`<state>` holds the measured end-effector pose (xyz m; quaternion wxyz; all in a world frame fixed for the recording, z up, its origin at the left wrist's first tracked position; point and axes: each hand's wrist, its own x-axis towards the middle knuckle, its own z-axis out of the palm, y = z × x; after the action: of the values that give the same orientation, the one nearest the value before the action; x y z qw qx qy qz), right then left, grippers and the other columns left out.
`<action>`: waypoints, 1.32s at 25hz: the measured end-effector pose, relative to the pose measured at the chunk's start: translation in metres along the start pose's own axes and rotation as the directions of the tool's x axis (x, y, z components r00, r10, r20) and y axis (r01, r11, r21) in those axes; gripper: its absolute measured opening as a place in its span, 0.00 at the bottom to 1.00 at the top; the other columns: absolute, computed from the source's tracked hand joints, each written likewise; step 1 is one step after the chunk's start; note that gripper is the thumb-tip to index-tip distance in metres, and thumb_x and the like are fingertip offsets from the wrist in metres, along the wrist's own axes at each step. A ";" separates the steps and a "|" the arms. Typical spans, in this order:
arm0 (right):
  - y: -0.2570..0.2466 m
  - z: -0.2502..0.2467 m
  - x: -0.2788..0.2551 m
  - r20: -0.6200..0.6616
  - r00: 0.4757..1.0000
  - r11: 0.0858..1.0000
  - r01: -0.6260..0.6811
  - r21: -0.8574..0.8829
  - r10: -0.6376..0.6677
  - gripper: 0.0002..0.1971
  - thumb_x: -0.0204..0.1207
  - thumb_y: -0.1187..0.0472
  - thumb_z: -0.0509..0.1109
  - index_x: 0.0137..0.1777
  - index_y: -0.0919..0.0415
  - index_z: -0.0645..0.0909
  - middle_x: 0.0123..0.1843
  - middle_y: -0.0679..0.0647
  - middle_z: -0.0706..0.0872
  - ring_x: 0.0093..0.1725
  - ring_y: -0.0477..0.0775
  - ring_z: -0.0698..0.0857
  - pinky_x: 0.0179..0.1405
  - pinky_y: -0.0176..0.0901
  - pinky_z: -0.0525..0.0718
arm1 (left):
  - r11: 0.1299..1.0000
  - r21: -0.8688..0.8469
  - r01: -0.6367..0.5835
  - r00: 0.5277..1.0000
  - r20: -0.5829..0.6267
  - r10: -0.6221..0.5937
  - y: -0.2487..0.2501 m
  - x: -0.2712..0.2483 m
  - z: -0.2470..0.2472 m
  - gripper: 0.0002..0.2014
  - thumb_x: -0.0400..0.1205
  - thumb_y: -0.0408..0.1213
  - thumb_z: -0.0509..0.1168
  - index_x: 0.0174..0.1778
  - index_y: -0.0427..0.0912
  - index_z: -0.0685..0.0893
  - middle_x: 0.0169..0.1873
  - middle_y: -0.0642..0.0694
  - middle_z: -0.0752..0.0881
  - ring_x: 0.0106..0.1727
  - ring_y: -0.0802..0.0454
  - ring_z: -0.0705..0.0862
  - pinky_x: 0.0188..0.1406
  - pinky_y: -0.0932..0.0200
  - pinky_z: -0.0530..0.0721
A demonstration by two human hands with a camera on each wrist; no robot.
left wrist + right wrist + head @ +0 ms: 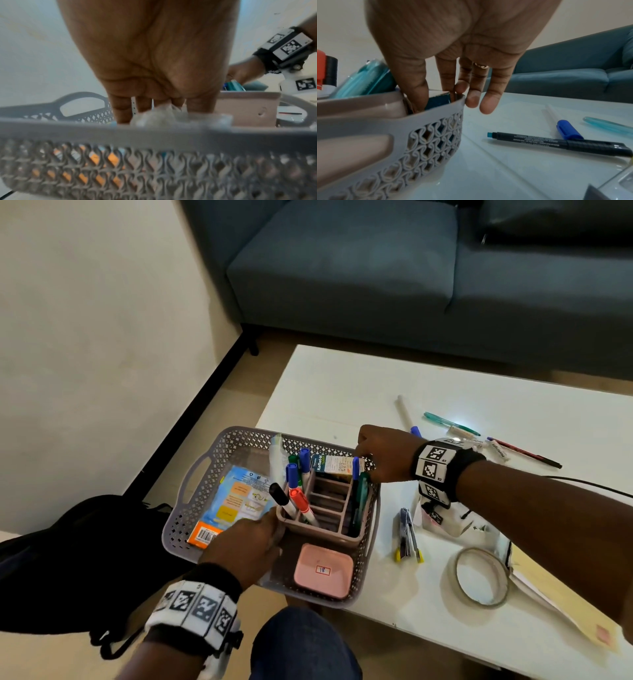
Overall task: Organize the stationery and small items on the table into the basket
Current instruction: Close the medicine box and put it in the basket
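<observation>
A grey lattice basket [219, 446] sits at the white table's left end. In it are a mauve organizer [342, 537] with several markers [298, 498], a blue-orange packet [236, 501] and a pink case [323, 570]. My right hand [368, 455] is at the basket's far right corner. In the right wrist view its thumb and forefinger [435, 97] pinch a small teal medicine box [439, 100] just inside the basket rim [436, 109]. My left hand [270, 529] reaches down beside the organizer. Its fingers [150, 108] are against crinkled clear plastic [163, 115], and its grip is hidden.
On the table to the right lie a stapler [407, 535], a tape roll [481, 577], a teal pen [448, 422], a red-black pen [524, 451], a black marker [556, 143] and an envelope [561, 604]. A sofa [376, 268] stands behind, and a black bag [68, 559] is on the floor.
</observation>
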<state>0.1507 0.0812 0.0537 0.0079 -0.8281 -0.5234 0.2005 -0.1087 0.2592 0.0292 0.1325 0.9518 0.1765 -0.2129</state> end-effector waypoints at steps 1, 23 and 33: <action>0.003 0.001 -0.001 -0.020 1.000 1.000 0.006 0.021 -0.005 0.15 0.72 0.53 0.73 0.58 0.55 0.86 0.54 0.50 0.77 0.47 0.53 0.83 0.46 0.47 0.84 | 0.999 -0.042 -0.001 0.999 0.033 0.002 -0.005 -0.002 -0.002 0.29 0.83 0.52 0.63 0.79 0.49 0.65 0.64 0.43 0.84 0.64 0.43 0.82 0.58 0.50 0.82; -0.078 0.042 -0.317 -0.371 0.864 0.538 0.145 0.831 0.340 0.27 0.72 0.45 0.75 0.72 0.41 0.78 0.62 0.41 0.88 0.59 0.46 0.88 0.49 0.43 0.89 | 0.328 -0.902 -0.282 0.955 -0.233 0.181 0.216 -0.145 -0.017 0.17 0.83 0.36 0.69 0.65 0.57 0.77 0.55 0.51 0.89 0.53 0.55 0.90 0.44 0.42 0.92; -0.078 0.003 -0.383 -0.372 0.906 0.752 0.101 0.651 0.200 0.12 0.79 0.56 0.73 0.59 0.57 0.90 0.45 0.47 0.93 0.44 0.44 0.91 0.46 0.39 0.88 | 0.543 -0.644 -0.539 0.838 -0.344 0.423 0.227 -0.190 0.006 0.31 0.80 0.38 0.73 0.74 0.66 0.69 0.57 0.58 0.86 0.56 0.59 0.85 0.47 0.64 0.86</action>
<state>-0.0603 -0.2170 0.1920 0.4049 -0.8089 -0.3822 0.1889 -0.1832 -0.0012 0.1499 0.5340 0.8453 -0.0139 -0.0106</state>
